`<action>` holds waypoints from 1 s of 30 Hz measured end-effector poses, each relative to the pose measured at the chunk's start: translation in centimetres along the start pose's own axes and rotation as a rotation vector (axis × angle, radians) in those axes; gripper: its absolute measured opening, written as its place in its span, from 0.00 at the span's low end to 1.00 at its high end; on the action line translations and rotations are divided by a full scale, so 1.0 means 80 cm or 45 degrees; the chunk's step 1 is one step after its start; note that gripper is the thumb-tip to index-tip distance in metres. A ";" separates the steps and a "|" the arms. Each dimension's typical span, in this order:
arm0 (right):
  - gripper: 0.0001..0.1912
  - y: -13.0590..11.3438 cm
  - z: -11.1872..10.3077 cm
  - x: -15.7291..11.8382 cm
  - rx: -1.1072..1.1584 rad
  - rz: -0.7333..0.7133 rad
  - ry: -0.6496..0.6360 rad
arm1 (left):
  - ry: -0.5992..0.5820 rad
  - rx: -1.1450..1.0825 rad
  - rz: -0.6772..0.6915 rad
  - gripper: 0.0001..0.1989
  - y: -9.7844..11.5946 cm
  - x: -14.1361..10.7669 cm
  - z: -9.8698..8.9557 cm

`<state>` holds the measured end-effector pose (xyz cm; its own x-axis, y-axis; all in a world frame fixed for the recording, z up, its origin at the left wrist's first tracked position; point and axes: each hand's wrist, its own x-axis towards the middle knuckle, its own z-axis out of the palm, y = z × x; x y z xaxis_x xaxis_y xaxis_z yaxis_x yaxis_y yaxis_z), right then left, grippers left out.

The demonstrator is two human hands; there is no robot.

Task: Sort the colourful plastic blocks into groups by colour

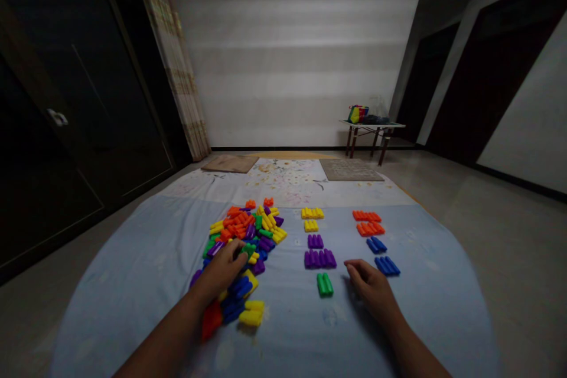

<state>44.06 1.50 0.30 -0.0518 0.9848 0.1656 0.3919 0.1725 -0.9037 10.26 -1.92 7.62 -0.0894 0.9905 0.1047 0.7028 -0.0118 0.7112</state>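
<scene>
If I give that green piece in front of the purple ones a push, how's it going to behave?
The green piece looks like stiff molded plastic, so it would probably slide whole rather than bend. Its two joined tubes lie side by side, so rolling seems unlikely. The cloth might bunch slightly under it.

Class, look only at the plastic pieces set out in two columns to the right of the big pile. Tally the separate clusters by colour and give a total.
Yellow clusters: 2
Purple clusters: 2
Green cluster: 1
Orange clusters: 2
Blue clusters: 2
Total: 9
</scene>
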 end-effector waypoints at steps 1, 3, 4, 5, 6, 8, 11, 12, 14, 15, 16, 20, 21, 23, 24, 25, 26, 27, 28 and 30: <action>0.18 0.003 0.001 0.001 0.004 0.013 -0.009 | 0.038 -0.096 -0.030 0.12 -0.002 0.002 0.002; 0.19 0.010 0.002 0.002 0.017 0.044 -0.029 | 0.130 -0.214 -0.069 0.12 -0.007 0.007 0.007; 0.19 0.012 0.002 0.003 0.023 0.059 -0.035 | 0.165 -0.240 -0.078 0.13 -0.009 0.008 0.009; 0.19 0.014 0.002 0.004 0.025 0.071 -0.039 | 0.195 -0.255 -0.082 0.13 -0.011 0.010 0.011; 0.20 0.015 0.003 0.004 0.023 0.075 -0.036 | 0.214 -0.267 -0.083 0.14 -0.012 0.012 0.013; 0.19 0.013 0.002 0.004 0.015 0.059 -0.031 | 0.237 -0.303 -0.104 0.17 -0.014 0.013 0.016; 0.19 0.009 0.001 0.003 0.003 0.030 -0.020 | 0.272 -0.336 -0.138 0.22 -0.012 0.012 0.019; 0.19 0.009 0.000 0.003 0.002 0.031 -0.013 | 0.273 -0.313 -0.126 0.23 -0.009 0.011 0.020; 0.19 0.009 0.000 0.003 0.003 0.044 -0.002 | 0.260 -0.227 -0.062 0.22 -0.003 0.008 0.020; 0.20 0.010 0.000 0.003 0.004 0.048 0.004 | 0.254 -0.178 -0.023 0.21 0.001 0.006 0.021; 0.20 0.012 0.000 0.002 0.004 0.052 0.008 | 0.250 -0.138 0.011 0.21 0.004 0.005 0.021; 0.21 0.017 0.000 0.002 -0.004 0.057 -0.023 | 0.352 -0.082 0.035 0.20 0.008 0.006 0.018; 0.21 0.017 0.000 0.002 -0.010 0.060 -0.026 | 0.386 -0.080 0.026 0.20 0.008 0.006 0.017; 0.21 0.018 0.000 0.002 -0.013 0.063 -0.022 | 0.397 -0.078 0.025 0.20 0.010 0.004 0.014; 0.21 0.017 0.000 0.003 -0.011 0.064 -0.017 | 0.368 -0.071 0.038 0.19 0.014 0.001 0.013; 0.21 0.016 0.000 0.004 -0.004 0.064 -0.015 | 0.327 -0.056 0.058 0.18 0.018 -0.003 0.014; 0.20 0.015 0.000 0.004 0.004 0.061 -0.014 | 0.274 -0.031 0.081 0.18 0.024 -0.008 0.016; 0.20 0.014 0.000 0.005 0.013 0.055 -0.013 | 0.217 0.004 0.105 0.17 0.031 -0.013 0.019; 0.20 0.012 0.000 0.005 0.019 0.050 -0.008 | 0.160 0.045 0.129 0.16 0.039 -0.019 0.024; 0.21 0.009 0.000 0.005 0.024 0.048 0.003 | 0.060 0.132 0.161 0.14 0.051 -0.031 0.039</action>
<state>44.30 2.02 -0.33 -0.0352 0.9906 0.1324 0.3759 0.1359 -0.9166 15.58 -3.99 8.07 -0.0267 0.9745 0.2229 0.7793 -0.1194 0.6152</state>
